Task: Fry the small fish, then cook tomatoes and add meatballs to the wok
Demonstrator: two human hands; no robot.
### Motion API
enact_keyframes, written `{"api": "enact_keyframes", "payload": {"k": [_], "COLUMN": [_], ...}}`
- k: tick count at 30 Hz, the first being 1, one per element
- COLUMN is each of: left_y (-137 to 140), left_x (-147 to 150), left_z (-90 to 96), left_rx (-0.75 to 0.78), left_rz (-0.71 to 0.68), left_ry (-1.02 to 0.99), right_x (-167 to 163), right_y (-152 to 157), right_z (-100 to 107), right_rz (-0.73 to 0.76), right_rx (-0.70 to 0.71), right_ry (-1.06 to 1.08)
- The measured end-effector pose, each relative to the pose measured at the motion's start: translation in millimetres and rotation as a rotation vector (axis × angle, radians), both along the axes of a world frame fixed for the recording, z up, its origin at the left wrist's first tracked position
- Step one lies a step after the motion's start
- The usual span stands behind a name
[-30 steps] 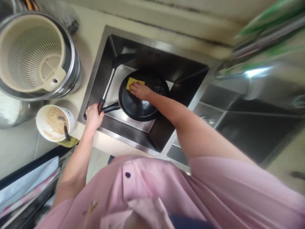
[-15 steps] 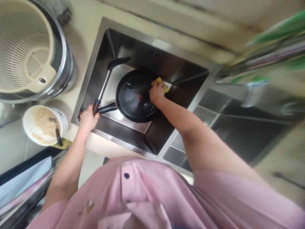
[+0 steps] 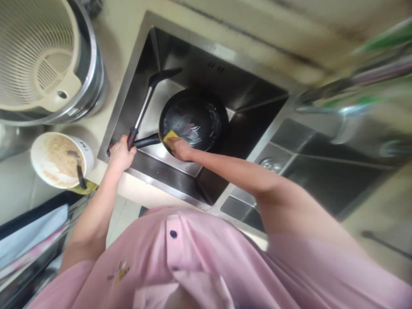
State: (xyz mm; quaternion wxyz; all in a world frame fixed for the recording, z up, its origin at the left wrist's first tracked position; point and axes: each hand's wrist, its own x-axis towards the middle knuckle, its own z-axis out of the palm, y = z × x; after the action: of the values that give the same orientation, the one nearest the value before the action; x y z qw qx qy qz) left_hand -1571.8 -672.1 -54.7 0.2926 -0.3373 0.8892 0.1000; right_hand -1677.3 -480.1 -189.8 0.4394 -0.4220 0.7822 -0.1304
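A black frying pan (image 3: 193, 116) with wet, soapy streaks on its inside sits tilted in the steel sink (image 3: 222, 53). My left hand (image 3: 121, 155) is closed round the pan's handle at the sink's left edge. A spatula (image 3: 143, 107) with a black head and steel shaft leans in the sink, its dark grip crossing the pan handle against my left fingers; whether they hold it too I cannot tell. My right hand (image 3: 181, 149) presses a yellow sponge (image 3: 170, 137) onto the pan's near left rim, close to the handle joint.
Left of the sink stand a beige colander (image 3: 62, 92) in a large metal pot (image 3: 92, 86) and a white bowl (image 3: 40, 165) with pale food and a dark-handled utensil. A tap (image 3: 346, 118) and a second basin (image 3: 322, 180), both blurred, lie to the right.
My right hand has swept the sponge from the pan's far right rim to its near left rim. White streaks now show inside the pan. My left hand keeps its grip.
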Motion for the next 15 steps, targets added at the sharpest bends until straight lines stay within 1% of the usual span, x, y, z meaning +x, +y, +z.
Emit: {"api": "enact_keyframes", "payload": {"k": [2, 5, 6, 8, 10, 11, 12, 13, 15], "left_y": [0, -1, -1, -1, -2, -2, -2, -3, -3], "left_x": [0, 1, 1, 2, 3, 3, 3, 3, 4], "left_z": [0.4, 0.1, -0.3, -1.1, -1.7, -2.0, -2.2, -2.3, -2.4], "left_rx": [0.008, 0.022, 0.025, 0.025, 0.020, 0.019, 0.018, 0.018, 0.022], "left_rz": [0.003, 0.000, -0.003, -0.007, -0.007, -0.006, -0.005, -0.003, 0.002], "left_ry": [0.000, 0.004, 0.007, 0.011, 0.012, 0.013, 0.013, 0.013, 0.016], "right_x": [-13, -53, -69, -97, -117, -121, -122, -119, -101], "right_y": [-15, -26, -24, -15, 1, 11, 22, 32, 50], "right_z": [-4, -18, -24, -34, -42, -45, -46, -47, -45], "right_rz": [0.000, -0.042, -0.083, -0.254, -0.471, -0.554, -0.594, -0.595, -0.538], "right_rx": [-0.110, -0.229, -0.248, -0.221, -0.133, -0.057, 0.046, 0.161, 0.364], "right_ry": [0.046, 0.151, 0.181, 0.223, 0.249, 0.264, 0.282, 0.298, 0.316]}}
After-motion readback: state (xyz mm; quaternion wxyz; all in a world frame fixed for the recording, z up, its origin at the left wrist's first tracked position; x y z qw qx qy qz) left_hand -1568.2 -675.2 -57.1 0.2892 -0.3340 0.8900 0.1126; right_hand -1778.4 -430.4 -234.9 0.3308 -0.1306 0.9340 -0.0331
